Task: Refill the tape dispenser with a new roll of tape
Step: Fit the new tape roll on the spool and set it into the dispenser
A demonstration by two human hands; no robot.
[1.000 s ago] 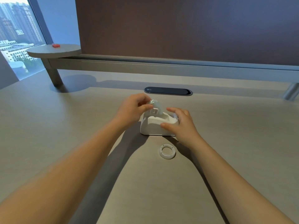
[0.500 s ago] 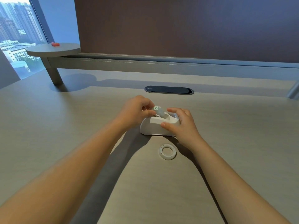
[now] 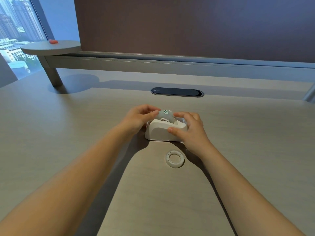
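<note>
A white tape dispenser (image 3: 160, 132) stands on the beige desk (image 3: 68, 133) in the middle of the view. A clear tape roll (image 3: 166, 115) with a patterned label sits low in the dispenser's cradle, its top showing above the body. My left hand (image 3: 139, 116) pinches the roll's left side with thumb and fingertips. My right hand (image 3: 190, 130) clasps the dispenser's right end, thumb on the near side and fingers over the far side. A white empty ring core (image 3: 175, 158) lies flat on the desk just in front of the dispenser.
A dark oval cable grommet (image 3: 177, 92) is set into the desk behind the dispenser. A raised rail (image 3: 170, 63) runs along the back under a dark partition. At the back left a round shelf (image 3: 51, 46) carries a small red object (image 3: 53, 41).
My left hand has lowered the tape roll from above the dispenser down into its cradle. My right hand has stayed on the dispenser, and the ring core has not moved.
</note>
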